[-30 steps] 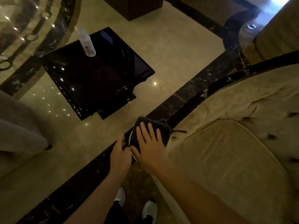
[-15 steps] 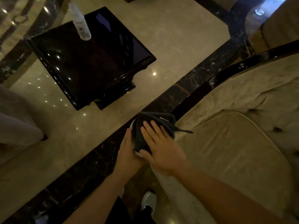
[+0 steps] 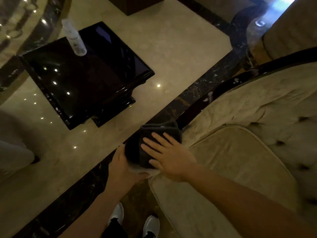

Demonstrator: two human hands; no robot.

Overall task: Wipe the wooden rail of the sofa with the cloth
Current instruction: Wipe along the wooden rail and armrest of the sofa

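Head cam, only view you've got. Your right hand point(image 3: 169, 156) lies flat, fingers spread, palm pressing the dark folded cloth point(image 3: 155, 145) onto the near end of the sofa's wooden rail point(image 3: 228, 86). It isn't gripping, just pushing down. Your left hand point(image 3: 123, 166) sits at the cloth's left edge, apparently cupped round the rail end or a fold of cloth; its fingers are hidden, so can't tell how far it's closed or exactly what it has hold of.

Progress, judging from this alone: early. The cloth sits at the near end, and the rail curves away up and right along the beige sofa point(image 3: 240, 152), w/ pale smudges showing further along it. That whole stretch looks untouched, so most of the wipe is left. Lighting's dim, so can't judge how clean the part under the cloth is.

Containers: one small clear spray bottle point(image 3: 74, 39) stands upright on the glossy black side table point(image 3: 85, 79), well apart from both hands. Contents and fill level not readable. Nothing else on that table.
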